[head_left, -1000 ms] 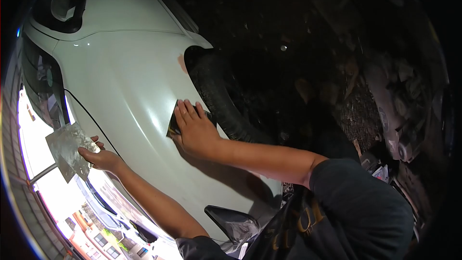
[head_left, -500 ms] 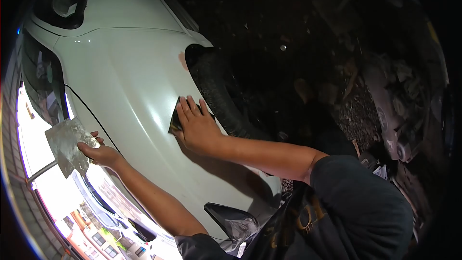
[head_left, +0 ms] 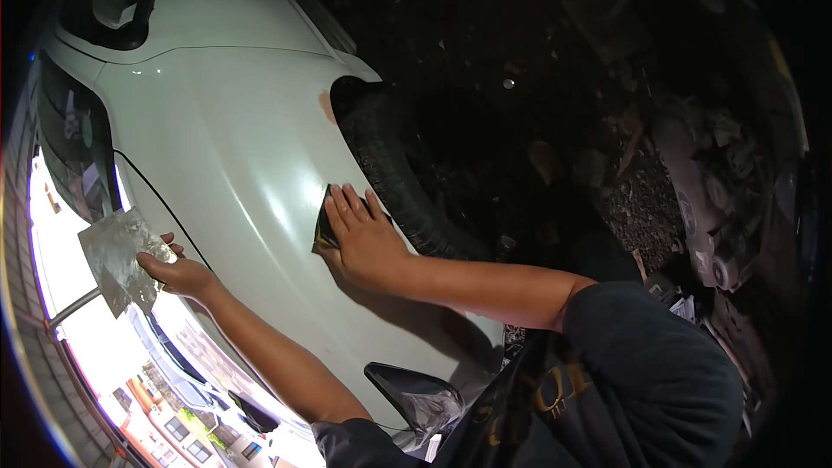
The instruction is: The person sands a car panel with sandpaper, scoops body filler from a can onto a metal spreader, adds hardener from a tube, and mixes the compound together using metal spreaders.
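Observation:
My left hand [head_left: 178, 270] is closed on the edge of a flat, squarish grey plate [head_left: 117, 256] with pale smears. The thumb lies on top and the fingers are behind. Under my right hand [head_left: 373, 247], a sheet of black sandpaper [head_left: 324, 230] lies against the white car fender [head_left: 234, 173]. The fingers of this hand are stretched over the sheet and press it down beside the wheel arch; part of the sheet is hidden under the palm.
A dark tyre [head_left: 399, 178] sits right of the fender. A reddish-brown patch [head_left: 327, 107] marks the arch edge. The headlight [head_left: 425, 407] is near my body. Loose car parts [head_left: 693, 199] lie on the dark ground at right.
My right hand and the sandpaper have slid slightly right and towards my body along the fender. The left hand and its plate have barely shifted.

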A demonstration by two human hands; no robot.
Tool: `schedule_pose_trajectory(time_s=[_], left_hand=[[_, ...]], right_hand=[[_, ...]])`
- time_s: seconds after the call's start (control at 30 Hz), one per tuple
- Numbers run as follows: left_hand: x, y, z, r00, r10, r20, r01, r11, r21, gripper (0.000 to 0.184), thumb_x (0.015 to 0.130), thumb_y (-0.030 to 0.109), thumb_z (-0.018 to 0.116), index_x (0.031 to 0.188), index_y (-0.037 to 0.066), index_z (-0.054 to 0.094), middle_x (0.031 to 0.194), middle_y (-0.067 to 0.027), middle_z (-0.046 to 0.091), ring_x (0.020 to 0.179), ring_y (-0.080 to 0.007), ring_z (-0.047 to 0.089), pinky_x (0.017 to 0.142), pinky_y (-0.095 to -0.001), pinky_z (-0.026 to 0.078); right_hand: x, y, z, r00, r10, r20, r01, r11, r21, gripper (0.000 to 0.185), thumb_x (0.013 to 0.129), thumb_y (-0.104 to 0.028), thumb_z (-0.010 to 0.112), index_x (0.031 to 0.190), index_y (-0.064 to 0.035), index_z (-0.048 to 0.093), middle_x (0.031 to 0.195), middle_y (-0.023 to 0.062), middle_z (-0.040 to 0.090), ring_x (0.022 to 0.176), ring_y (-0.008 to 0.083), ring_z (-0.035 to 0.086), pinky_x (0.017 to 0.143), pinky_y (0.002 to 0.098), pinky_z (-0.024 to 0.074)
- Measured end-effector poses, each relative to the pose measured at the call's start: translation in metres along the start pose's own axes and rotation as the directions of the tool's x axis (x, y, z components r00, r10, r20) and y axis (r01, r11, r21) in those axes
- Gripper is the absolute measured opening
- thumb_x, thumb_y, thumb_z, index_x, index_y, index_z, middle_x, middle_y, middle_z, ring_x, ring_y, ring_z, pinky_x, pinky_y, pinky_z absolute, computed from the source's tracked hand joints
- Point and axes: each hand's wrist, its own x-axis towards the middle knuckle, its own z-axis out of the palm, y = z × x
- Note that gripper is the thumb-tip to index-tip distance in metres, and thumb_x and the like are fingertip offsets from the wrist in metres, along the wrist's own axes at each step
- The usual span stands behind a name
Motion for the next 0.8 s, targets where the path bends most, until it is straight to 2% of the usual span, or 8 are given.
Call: schedule_pose_trajectory(time_s=[0.13,0.23,0.27,0.37,0.4,0.5,0.67,0.8], left_hand=[[-0.005,0.011,0.006,1.0,-0.017,-0.02,0.016,1.0,-0.013,0.05,0.102,0.045,0.03,0.1,0.004,0.057,0.085,-0.0056,0.058,0.069,-0.0123,0.044,0.064,-0.0277,0.037],[-0.001,0.004,0.002,1.0,0.021,0.001,-0.021,1.0,-0.001,0.049,0.102,0.045,0.03,0.103,0.004,0.058,0.085,-0.0056,0.058,0.069,-0.0118,0.044,0.063,-0.0271,0.036],[-0.001,0.003,0.003,1.0,0.008,-0.008,-0.008,1.0,-0.006,0.049,0.102,0.045,0.03,0.104,0.004,0.058,0.085,-0.0056,0.058,0.069,-0.0118,0.044,0.063,-0.027,0.036],[-0.004,0.01,0.005,1.0,-0.021,-0.013,0.021,1.0,-0.011,0.049,0.102,0.044,0.03,0.107,0.004,0.058,0.085,-0.0057,0.058,0.068,-0.0116,0.044,0.062,-0.0269,0.036],[-0.002,0.007,0.005,1.0,-0.023,-0.013,0.023,1.0,-0.013,0.049,0.102,0.044,0.03,0.107,0.003,0.057,0.085,-0.0057,0.058,0.068,-0.0117,0.044,0.062,-0.0269,0.036],[-0.003,0.006,0.003,1.0,-0.027,-0.012,0.027,1.0,0.004,0.052,0.102,0.047,0.029,0.114,0.004,0.056,0.087,-0.0057,0.059,0.07,-0.0119,0.044,0.063,-0.0265,0.035],[-0.002,0.005,0.001,0.999,-0.04,0.001,0.04,0.998,0.042,0.053,0.102,0.048,0.027,0.113,0.005,0.056,0.089,-0.0051,0.059,0.071,-0.0119,0.044,0.064,-0.0266,0.035],[-0.002,0.005,0.002,1.0,-0.019,0.004,0.019,0.998,0.054,0.051,0.102,0.047,0.027,0.106,0.006,0.057,0.087,-0.0045,0.059,0.071,-0.0119,0.043,0.064,-0.0267,0.035]], right_hand=[[-0.024,-0.004,-0.011,0.983,-0.151,0.105,0.157,0.986,-0.052,0.072,0.103,-0.047,0.035,0.149,0.008,0.027,0.157,0.0255,0.025,0.149,0.0382,0.018,0.12,0.0519,0.0134],[-0.003,0.011,-0.006,0.999,0.019,0.034,-0.019,1.0,0.016,0.073,0.102,-0.047,0.039,0.149,0.0079,0.027,0.158,0.0255,0.023,0.149,0.039,0.017,0.12,0.053,0.0123],[-0.008,0.005,-0.004,0.999,0.028,0.026,-0.029,0.999,0.032,0.073,0.102,-0.047,0.04,0.149,0.0067,0.028,0.158,0.0246,0.023,0.149,0.0389,0.017,0.12,0.0539,0.012],[-0.033,-0.001,-0.008,0.987,-0.117,0.114,0.119,0.993,-0.004,0.069,0.103,-0.044,0.038,0.149,0.007,0.028,0.158,0.0245,0.022,0.148,0.039,0.018,0.12,0.0548,0.0127],[-0.028,0.004,-0.013,0.983,-0.136,0.123,0.145,0.987,-0.072,0.07,0.102,-0.044,0.038,0.149,0.0067,0.028,0.159,0.024,0.021,0.149,0.0392,0.016,0.12,0.0545,0.0126],[-0.001,0.017,-0.01,1.0,-0.006,0.02,0.005,1.0,0.004,0.073,0.101,-0.046,0.042,0.149,0.0062,0.027,0.16,0.022,0.02,0.149,0.039,0.015,0.12,0.0555,0.0127],[-0.028,0.022,-0.005,0.99,-0.139,0.011,0.14,0.99,-0.023,0.069,0.101,-0.046,0.042,0.149,0.0024,0.032,0.159,0.0209,0.024,0.148,0.0412,0.017,0.117,0.0613,0.0152],[0.028,0.025,-0.011,0.991,-0.124,-0.05,0.125,0.992,0.011,0.071,0.1,-0.048,0.042,0.149,0.0036,0.032,0.159,0.0209,0.023,0.148,0.0419,0.017,0.117,0.0609,0.0142]])
